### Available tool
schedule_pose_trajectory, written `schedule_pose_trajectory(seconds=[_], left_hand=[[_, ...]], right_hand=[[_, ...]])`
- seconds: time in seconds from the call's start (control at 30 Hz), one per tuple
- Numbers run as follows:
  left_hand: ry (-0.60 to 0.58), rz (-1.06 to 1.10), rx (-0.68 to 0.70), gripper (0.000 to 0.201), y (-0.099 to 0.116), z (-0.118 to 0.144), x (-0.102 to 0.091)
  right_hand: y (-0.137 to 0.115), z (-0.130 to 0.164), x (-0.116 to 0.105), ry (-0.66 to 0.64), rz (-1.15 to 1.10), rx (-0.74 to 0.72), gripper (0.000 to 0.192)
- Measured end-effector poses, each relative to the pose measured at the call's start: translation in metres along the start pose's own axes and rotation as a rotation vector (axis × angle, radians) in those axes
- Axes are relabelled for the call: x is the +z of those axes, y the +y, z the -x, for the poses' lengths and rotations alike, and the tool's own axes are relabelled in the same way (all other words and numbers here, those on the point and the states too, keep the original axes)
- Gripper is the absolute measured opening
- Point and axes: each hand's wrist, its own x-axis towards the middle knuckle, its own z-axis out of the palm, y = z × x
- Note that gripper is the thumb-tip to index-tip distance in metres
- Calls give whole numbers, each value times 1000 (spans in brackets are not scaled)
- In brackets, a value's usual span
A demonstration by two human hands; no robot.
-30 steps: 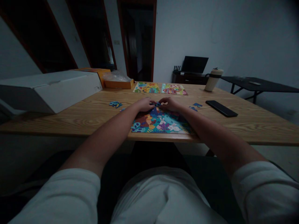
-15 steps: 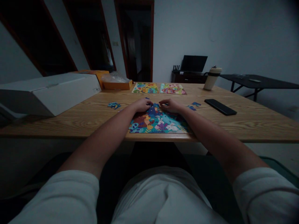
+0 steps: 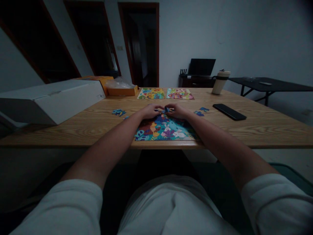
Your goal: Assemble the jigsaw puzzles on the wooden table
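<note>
A partly assembled jigsaw puzzle (image 3: 166, 132) with white rabbits and a brown animal lies at the table's near edge. Above its far side, my right hand (image 3: 178, 111) pinches a small blue puzzle piece (image 3: 167, 109), held tilted up. My left hand (image 3: 150, 111) is just left of that piece, fingers bent and thumb apart from them, with nothing plainly held. Both hands and forearms cover parts of the puzzle's far edge. Loose blue pieces (image 3: 118, 112) form a small pile to the left; a few more loose pieces (image 3: 199, 113) lie to the right.
Two colourful picture sheets (image 3: 151, 93) (image 3: 180, 94) lie at the table's far side. A white box (image 3: 70, 98) and an orange tray (image 3: 123, 91) with clear plastic stand at the left. To the right are a black phone (image 3: 229, 112) and a cream tumbler (image 3: 220, 83).
My right hand now has a blue piece raised and tilted between its fingers. The left hand's fingers have spread from their pinch at the puzzle's far edge. The view has shifted slightly.
</note>
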Motion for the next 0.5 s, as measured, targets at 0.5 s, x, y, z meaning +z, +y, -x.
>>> schedule_pose_trajectory(seconds=[0.5], left_hand=[[-34,-89,5,44,11,5,-2]], right_hand=[[-15,26,-47,-167,103,20,41]])
